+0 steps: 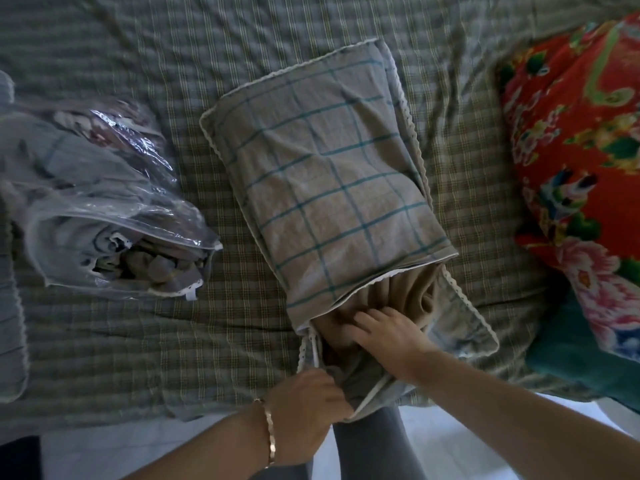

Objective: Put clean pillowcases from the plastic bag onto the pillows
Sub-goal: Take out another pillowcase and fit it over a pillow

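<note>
Nearest to me is my left hand (308,407), a thin bracelet (268,431) on its wrist. This grip is clamped on the checked pillowcase (329,174): my fingers are curled round a bunch of cloth at the near rim of its open mouth, right at the edge of the bed (138,341). Just beyond and to the right, my right hand (384,336) lies inside that mouth. This grip is apart, fingers spread and fairly straight, pressing on the tan pillow (408,292) and closed on nothing.

The pillow sits mostly within the pillowcase; only its near end shows, bare, at the opening under my right palm. The pillowcase runs away from me at a slant across the checked sheet, with white lace trim along its sides.

The clear plastic bag (114,216) lies well apart to the left of my left hand, its mouth turned toward the pillow and folded grey linens inside it.

By count: one pillow, one pillowcase on it and one plastic bag. I cannot tell how many folded pieces the bag holds. One red floral cushion (581,161) lies at the right, over a teal cloth (568,358).
</note>
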Motion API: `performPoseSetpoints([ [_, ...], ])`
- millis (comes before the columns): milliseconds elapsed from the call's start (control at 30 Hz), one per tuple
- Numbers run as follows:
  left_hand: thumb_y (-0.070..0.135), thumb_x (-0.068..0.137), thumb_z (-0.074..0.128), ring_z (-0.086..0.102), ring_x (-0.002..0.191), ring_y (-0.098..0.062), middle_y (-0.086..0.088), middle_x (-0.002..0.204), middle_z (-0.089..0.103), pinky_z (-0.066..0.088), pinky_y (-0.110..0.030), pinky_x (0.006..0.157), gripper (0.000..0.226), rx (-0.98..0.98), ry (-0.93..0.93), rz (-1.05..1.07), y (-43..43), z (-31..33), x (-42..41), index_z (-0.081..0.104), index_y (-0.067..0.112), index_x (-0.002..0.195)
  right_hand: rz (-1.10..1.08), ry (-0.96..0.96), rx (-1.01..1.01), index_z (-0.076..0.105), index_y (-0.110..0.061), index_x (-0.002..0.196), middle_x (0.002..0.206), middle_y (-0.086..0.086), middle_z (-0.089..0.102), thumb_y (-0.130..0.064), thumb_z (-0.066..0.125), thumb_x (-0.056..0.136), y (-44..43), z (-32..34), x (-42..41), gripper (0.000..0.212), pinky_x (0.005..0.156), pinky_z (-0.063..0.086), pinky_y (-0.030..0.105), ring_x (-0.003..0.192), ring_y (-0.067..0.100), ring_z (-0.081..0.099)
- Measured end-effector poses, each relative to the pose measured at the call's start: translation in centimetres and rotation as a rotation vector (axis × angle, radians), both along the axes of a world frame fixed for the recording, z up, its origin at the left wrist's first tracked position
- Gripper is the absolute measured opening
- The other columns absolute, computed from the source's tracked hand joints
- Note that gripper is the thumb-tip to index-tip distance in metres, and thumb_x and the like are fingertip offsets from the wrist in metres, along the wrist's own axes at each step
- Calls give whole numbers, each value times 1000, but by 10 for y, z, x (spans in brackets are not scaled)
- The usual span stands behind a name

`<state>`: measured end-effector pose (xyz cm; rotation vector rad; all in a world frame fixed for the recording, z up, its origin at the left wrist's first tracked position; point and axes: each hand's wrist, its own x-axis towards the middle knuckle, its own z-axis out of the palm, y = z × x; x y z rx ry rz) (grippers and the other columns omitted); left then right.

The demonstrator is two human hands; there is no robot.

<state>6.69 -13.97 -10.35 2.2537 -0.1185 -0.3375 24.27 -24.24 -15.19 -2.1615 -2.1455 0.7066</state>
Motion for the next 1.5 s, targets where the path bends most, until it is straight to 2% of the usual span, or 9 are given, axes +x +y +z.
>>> performPoseSetpoints([
  [133,15,72,45,47,69,-6,10,66,63,38,-16,74,26,12,-31,54,0,-5,-9,70,21,75,302,-60,-218,71,-36,89,78,-1,67,-29,55,59,28,-18,-16,35,43,43,23,49,17,60],
  [267,15,75,47,46,73,-7,8,71,63,36,-15,74,20,19,-37,58,9,-12,-22,65,20,83,200,-120,-401,76,-35,76,65,0,69,-34,48,64,52,-27,-30,31,40,41,19,48,14,61],
  [400,26,81,47,47,68,-5,13,67,58,37,-17,70,6,129,-63,-27,28,-20,-28,46,27,86,189,115,-539,64,-14,115,118,8,62,-15,55,87,80,-11,-24,30,86,47,35,110,26,56],
  [567,18,82,49,42,71,-8,8,66,60,38,-19,72,9,134,-202,49,29,-17,-26,46,22,90,160,441,-858,62,-3,106,104,16,67,-15,57,89,95,-5,-37,21,82,53,36,90,29,65],
  [733,18,78,46,40,72,-7,9,64,62,39,-19,68,14,206,-165,29,45,-25,-36,44,23,91,139,256,-970,44,-5,135,141,14,43,-22,35,101,90,-17,-71,40,106,31,39,129,30,39],
  [867,20,81,43,39,73,-6,10,66,61,38,-20,66,10,211,-116,85,43,-25,-44,45,24,90,-84,429,-709,65,-6,105,104,15,64,-39,39,98,63,4,-49,43,85,40,32,106,27,56],
  [1067,38,99,24,43,73,-3,10,72,56,42,-19,66,43,40,164,75,28,-11,-16,60,22,81,-82,87,-382,61,-28,59,59,-13,58,-46,45,73,-48,45,33,29,74,49,27,60,9,59],
  [1233,37,97,35,52,101,-19,-3,106,55,40,-32,84,32,138,458,196,1,-8,100,58,16,104,-268,29,-41,61,-27,54,58,-12,56,-34,44,71,-88,68,54,25,77,34,23,57,9,59],
  [1500,27,92,52,51,113,-37,-17,135,35,45,-42,85,54,482,721,24,-42,-59,194,28,16,139,-307,87,35,59,-27,57,63,-12,54,-34,45,69,-100,65,59,20,67,29,21,73,5,40],
])
